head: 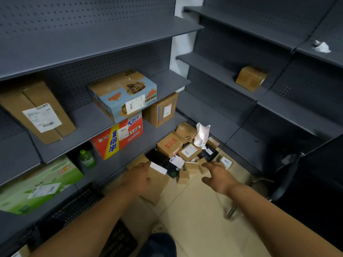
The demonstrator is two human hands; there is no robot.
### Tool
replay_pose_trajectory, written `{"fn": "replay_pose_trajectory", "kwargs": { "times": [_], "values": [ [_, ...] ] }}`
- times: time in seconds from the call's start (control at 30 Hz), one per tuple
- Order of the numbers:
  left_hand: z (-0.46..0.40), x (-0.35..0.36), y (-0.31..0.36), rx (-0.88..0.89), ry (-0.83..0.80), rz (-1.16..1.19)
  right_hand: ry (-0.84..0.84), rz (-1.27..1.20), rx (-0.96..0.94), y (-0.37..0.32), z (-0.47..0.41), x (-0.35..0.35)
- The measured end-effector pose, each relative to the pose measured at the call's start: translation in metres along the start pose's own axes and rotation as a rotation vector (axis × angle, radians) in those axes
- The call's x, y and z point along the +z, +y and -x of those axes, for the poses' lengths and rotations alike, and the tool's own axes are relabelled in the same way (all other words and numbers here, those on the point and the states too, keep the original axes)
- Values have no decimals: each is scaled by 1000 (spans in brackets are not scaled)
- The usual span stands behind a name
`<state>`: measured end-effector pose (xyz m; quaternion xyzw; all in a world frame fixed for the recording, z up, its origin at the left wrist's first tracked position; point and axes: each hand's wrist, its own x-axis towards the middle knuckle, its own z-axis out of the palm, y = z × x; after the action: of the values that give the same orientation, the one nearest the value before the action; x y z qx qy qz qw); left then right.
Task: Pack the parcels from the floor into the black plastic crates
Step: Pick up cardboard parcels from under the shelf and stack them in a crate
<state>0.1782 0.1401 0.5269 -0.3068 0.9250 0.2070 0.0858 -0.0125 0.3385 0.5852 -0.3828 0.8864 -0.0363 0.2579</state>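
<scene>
Cardboard parcels (169, 145), open hands (138, 175) above

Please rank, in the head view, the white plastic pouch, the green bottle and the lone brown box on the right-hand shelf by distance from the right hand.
From the right hand:
1. White plastic pouch, on the floor pile just beyond the fingers.
2. Green bottle, on the lower left shelf.
3. Lone brown box, high on the right shelf.

From my feed I see two bare forearms with no sleeves, a left hand (138, 176), a right hand (220, 178), and a dark blue trouser knee (160, 244).
</scene>
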Motion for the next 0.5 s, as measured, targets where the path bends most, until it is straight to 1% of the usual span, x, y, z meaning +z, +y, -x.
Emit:
{"fn": "replay_pose_trajectory", "kwargs": {
  "times": [0.1, 0.2, 0.3, 0.43, 0.5],
  "values": [
    [-49, -6, 1, 4, 27, 23, -2, -16, 20, 7, -43, -25],
    [-93, -15, 1, -5, 18, 50, -9, -54, 33, 9, -85, -43],
    [-134, -25, -3, -9, -14, 61, -9, -85, 26, 13, -126, -59],
    [-177, -33, -3, -46, -48, 16, -35, -110, 5, 21, -173, -75],
    [-195, -37, -2, -83, -57, 59, -47, -103, -1, 28, -198, -81]
  ]
}}
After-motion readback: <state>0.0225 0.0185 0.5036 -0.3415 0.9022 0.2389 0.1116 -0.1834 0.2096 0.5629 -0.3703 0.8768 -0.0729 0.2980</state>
